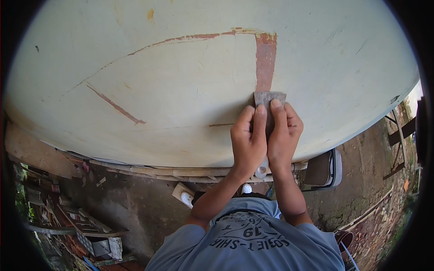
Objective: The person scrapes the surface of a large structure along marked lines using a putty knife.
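Both hands grip a flat grey metal scraper (270,98) by its sides, thumbs lying on its face. My left hand (250,139) is on its left side and my right hand (284,137) on its right. The scraper's top edge rests against a large pale painted surface (169,78), at the lower end of a reddish-brown strip (266,61). A thin brown line (193,36) curves left from the strip's top. A short brown streak (220,125) shows beside my left hand. The hands hide the scraper's lower part.
Bamboo poles (156,170) run below the pale surface. A small whitish container (261,171) shows between my wrists. To the right is a padded seat-like object (318,169). Scrap wood (78,220) lies at lower left, and a bucket (344,237) stands at lower right.
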{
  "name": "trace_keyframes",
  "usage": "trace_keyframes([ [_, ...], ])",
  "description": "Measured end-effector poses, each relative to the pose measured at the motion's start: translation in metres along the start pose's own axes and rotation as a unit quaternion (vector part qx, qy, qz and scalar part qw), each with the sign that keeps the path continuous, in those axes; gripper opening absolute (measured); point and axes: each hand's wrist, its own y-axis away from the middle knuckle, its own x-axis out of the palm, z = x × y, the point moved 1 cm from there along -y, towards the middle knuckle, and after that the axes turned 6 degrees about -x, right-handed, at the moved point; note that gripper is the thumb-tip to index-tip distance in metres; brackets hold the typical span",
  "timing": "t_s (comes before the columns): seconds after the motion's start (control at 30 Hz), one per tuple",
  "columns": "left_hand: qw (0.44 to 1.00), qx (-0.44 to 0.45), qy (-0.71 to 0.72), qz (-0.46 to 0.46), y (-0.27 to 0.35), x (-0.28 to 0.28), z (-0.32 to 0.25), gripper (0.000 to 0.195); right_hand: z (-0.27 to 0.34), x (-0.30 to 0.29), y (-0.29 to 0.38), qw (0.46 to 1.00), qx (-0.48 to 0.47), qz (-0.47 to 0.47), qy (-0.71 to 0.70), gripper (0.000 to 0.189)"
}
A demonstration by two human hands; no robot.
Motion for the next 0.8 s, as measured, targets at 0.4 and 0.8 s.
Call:
trace_keyframes([
  [0.4, 0.999, 0.028, -0.017, -0.011, -0.003, 0.003, 0.011, 0.034, -0.006, -0.003, -0.004, 1.000, 0.006, -0.009, -0.012, 0.040],
  [0.8, 0.998, 0.027, 0.059, 0.022, -0.017, 0.000, -0.021, 0.035, 0.035, 0.014, -0.013, 1.000, -0.022, 0.012, -0.015, 0.039],
])
